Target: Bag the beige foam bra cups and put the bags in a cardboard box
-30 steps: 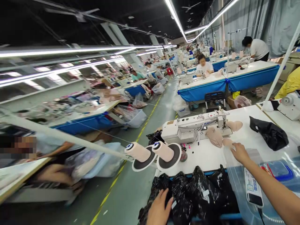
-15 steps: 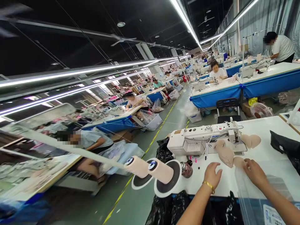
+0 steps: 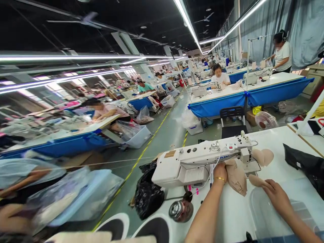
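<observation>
A white sewing machine (image 3: 197, 162) stands on the white table. My left hand (image 3: 219, 172), a gold bracelet at its wrist, reaches in beneath the machine's arm, and its fingers are hidden there. Right beside it lies a folded beige cloth piece (image 3: 236, 177), in front of the needle area. My right hand (image 3: 277, 194) pinches the edge of a rounded beige fabric cup (image 3: 256, 180), just in front of the machine's needle end. Behind that end lie more beige cups (image 3: 263, 157) on the table.
A clear plastic box (image 3: 265, 212) sits under my right forearm. Near my left arm stands a jar (image 3: 181, 210) with a metal lid. A black bag (image 3: 303, 165) lies at the right, another black plastic bag (image 3: 149, 192) at the left. Co-workers sit at other tables.
My left hand has moved forward from the open table to beneath the machine's arm. My right hand now lifts the cup's edge slightly. The view has swung right, and the thread cones dropped low.
</observation>
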The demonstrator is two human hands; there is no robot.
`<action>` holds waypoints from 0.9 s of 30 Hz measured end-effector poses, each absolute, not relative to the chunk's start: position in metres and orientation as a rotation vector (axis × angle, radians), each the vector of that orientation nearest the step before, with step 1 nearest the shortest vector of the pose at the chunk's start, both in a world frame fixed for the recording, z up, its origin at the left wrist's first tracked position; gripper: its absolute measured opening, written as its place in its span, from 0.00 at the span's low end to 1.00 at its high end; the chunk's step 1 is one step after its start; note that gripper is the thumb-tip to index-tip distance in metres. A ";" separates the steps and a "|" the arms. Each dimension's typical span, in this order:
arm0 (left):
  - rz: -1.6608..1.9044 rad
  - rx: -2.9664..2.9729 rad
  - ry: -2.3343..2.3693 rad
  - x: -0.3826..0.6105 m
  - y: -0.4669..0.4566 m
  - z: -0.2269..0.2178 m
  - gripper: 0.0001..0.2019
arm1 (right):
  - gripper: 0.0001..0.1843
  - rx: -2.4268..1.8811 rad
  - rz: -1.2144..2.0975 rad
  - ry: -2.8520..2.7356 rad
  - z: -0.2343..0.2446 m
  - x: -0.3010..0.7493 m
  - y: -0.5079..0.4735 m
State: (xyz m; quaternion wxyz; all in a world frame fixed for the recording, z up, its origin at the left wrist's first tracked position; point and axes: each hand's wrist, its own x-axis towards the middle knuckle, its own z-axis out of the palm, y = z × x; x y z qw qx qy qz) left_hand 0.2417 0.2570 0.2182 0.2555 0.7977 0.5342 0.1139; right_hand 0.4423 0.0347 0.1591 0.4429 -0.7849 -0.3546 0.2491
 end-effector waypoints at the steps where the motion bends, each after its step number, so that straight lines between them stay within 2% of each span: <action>1: 0.327 2.169 1.444 0.240 0.254 0.221 0.08 | 0.24 -1.929 0.639 -0.821 0.164 0.445 0.034; 5: 0.390 2.151 1.362 0.237 0.229 0.232 0.17 | 0.33 -1.820 0.692 -0.652 0.184 0.450 0.031; 8: 0.417 2.049 1.292 0.233 0.203 0.237 0.16 | 0.44 -1.755 0.705 -0.595 0.200 0.447 0.024; 10: 0.451 1.924 1.254 0.232 0.185 0.238 0.17 | 0.47 -1.699 0.736 -0.588 0.212 0.441 0.017; 14: 0.419 1.536 1.075 0.244 0.147 0.237 0.15 | 0.50 -1.599 0.737 -0.599 0.226 0.421 0.004; 17: 0.356 1.172 0.904 0.266 0.126 0.235 0.28 | 0.50 -1.540 0.779 -0.644 0.225 0.407 -0.006; 20: 0.426 0.895 0.831 0.286 0.121 0.236 0.36 | 0.49 -1.510 0.918 -0.710 0.221 0.403 -0.011; 25: 0.426 0.685 0.783 0.294 0.125 0.238 0.40 | 0.50 -1.449 1.026 -0.498 0.220 0.424 -0.004; 27: 0.407 0.658 0.792 0.290 0.123 0.236 0.39 | 0.46 -1.451 1.109 -0.419 0.221 0.433 0.001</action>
